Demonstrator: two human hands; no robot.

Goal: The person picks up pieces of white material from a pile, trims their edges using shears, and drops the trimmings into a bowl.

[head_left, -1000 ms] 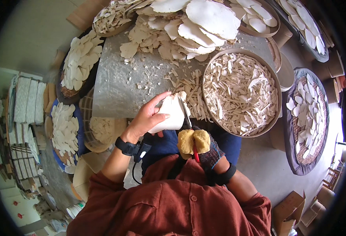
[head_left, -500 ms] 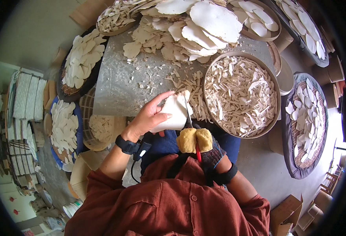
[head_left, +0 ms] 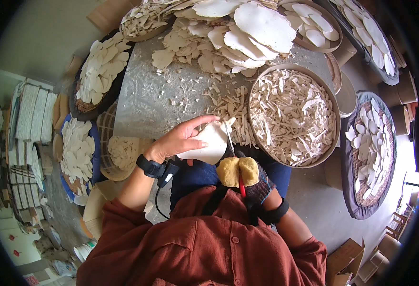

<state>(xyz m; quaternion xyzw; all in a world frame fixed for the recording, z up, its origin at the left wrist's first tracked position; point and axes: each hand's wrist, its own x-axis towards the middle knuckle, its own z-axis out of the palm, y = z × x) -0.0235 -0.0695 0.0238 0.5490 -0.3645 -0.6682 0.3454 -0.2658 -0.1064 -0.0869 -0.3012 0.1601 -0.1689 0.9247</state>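
Note:
My bare left hand [head_left: 181, 140] is closed on a flat white slice [head_left: 204, 145], thumb on top, held over the front edge of the metal table [head_left: 143, 109]. My right hand [head_left: 259, 186], in a dark knitted glove, grips shears with yellow padded handles [head_left: 238, 171] and a red part below the pads. The shears' metal blades [head_left: 229, 139] lie along the right edge of the slice. Right beside them, loose cut strips [head_left: 238, 114] lie on the table, next to a round tray of white fragments [head_left: 295, 114].
Piles of large white slices [head_left: 262, 28] cover the table's back. Round trays of slices stand at left [head_left: 76, 157] and right [head_left: 371, 152], with a woven basket [head_left: 109, 119] near the table's left corner. Stacked bundles [head_left: 28, 119] are at far left, a cardboard box [head_left: 343, 260] at lower right.
My left hand and the slice have dipped slightly, the slice's top edge now lower against the blades. My right hand with the shears has shifted only a little.

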